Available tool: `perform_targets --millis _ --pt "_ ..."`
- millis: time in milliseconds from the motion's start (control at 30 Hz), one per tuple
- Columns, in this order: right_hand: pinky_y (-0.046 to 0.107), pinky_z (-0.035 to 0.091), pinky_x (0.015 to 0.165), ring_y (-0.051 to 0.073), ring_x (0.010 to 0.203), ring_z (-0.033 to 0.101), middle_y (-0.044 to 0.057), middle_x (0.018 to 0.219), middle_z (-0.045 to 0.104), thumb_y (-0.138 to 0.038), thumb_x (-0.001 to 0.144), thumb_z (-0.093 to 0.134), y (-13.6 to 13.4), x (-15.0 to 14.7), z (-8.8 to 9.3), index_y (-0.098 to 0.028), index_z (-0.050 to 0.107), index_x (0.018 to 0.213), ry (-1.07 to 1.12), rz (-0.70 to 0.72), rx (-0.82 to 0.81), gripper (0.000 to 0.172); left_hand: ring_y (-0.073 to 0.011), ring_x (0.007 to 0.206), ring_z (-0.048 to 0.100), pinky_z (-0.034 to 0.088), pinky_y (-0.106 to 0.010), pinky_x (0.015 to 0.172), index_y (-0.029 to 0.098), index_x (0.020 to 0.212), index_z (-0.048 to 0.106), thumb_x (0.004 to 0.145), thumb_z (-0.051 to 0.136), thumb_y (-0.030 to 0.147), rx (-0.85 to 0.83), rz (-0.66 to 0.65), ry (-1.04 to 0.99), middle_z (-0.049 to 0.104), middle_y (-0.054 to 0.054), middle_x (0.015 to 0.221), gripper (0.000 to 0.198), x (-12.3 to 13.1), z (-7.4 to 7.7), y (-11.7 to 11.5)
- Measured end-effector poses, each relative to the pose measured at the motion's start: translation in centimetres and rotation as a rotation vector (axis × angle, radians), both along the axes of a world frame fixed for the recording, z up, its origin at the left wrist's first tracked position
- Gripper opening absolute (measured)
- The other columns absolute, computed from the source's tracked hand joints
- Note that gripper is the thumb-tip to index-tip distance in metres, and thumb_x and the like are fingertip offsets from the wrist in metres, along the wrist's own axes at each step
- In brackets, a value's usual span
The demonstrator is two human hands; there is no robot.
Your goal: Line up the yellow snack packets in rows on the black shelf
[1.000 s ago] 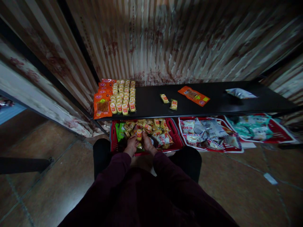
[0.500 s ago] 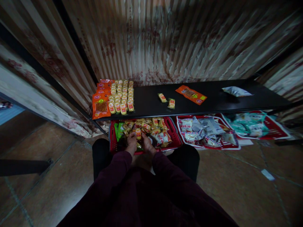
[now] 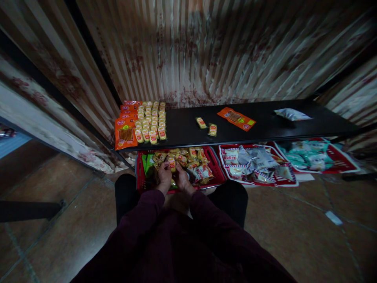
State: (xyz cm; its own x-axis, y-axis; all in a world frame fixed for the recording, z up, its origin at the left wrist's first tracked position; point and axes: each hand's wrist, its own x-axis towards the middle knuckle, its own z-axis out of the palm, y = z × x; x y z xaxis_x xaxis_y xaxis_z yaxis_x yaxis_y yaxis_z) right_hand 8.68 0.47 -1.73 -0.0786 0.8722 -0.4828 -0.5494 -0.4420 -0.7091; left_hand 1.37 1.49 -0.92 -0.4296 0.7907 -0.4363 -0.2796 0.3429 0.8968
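Yellow snack pack (image 3: 172, 164) was up over the near-left red basket (image 3: 218, 167), label showing. Left hand (image 3: 164, 175) had it pinched, fingers narrow. Right hand (image 3: 182, 178) sat just right of the pack, fingers partly curled; couldn't tell if it touched. Below: a heap of similar packs, green packets (image 3: 149, 163) at the basket's left.

Shelf (image 3: 179, 122), just beyond the basket: close rows of yellow packs (image 3: 151, 122) at left, orange packets (image 3: 125, 133) beside them at the far left end. Two loose packs (image 3: 212, 129) near the middle, apart from the rows; a single orange packet (image 3: 236, 118) right of those.

My read: step in hand was handling one pack, hands low. Any next move called for a light, firm pinch and clearance from the heap and the shelf's near edge.
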Motion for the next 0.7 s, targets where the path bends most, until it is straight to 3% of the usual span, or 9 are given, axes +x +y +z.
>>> perform_targets --millis 233,467,700 --pt "0.030 0.051 0.062 0.020 0.079 0.064 0.002 0.089 0.071 -0.044 0.076 0.055 0.4 0.1 0.8 -0.025 0.061 0.103 0.037 -0.032 0.060 0.034 -0.0149 0.088 0.059 0.047 -0.025 0.080 0.021 0.072 0.059 0.068 0.058 0.001 0.044 -0.005 -0.011 0.063 -0.002 0.082 0.020 0.1 1.3 0.0" --pt "0.030 0.052 0.064 0.020 0.084 0.065 0.002 0.093 0.071 -0.048 0.075 0.054 0.4 0.2 2.1 -0.027 0.060 0.104 0.038 -0.047 0.073 0.036 -0.0163 0.099 0.057 0.042 -0.028 0.093 0.022 0.077 0.062 0.072 0.057 0.005 0.107 -0.122 0.302 0.064 -0.003 0.092 0.019 0.2 2.4 0.1" --pt "0.033 0.053 0.069 0.022 0.091 0.064 0.002 0.100 0.070 -0.046 0.076 0.053 0.5 0.3 3.0 -0.027 0.062 0.106 0.037 -0.089 0.074 0.036 -0.0187 0.100 0.055 0.036 -0.027 0.098 0.021 0.069 0.066 0.069 0.058 0.002 0.174 -0.009 0.215 0.061 -0.003 0.082 0.020 0.5 4.0 0.0"
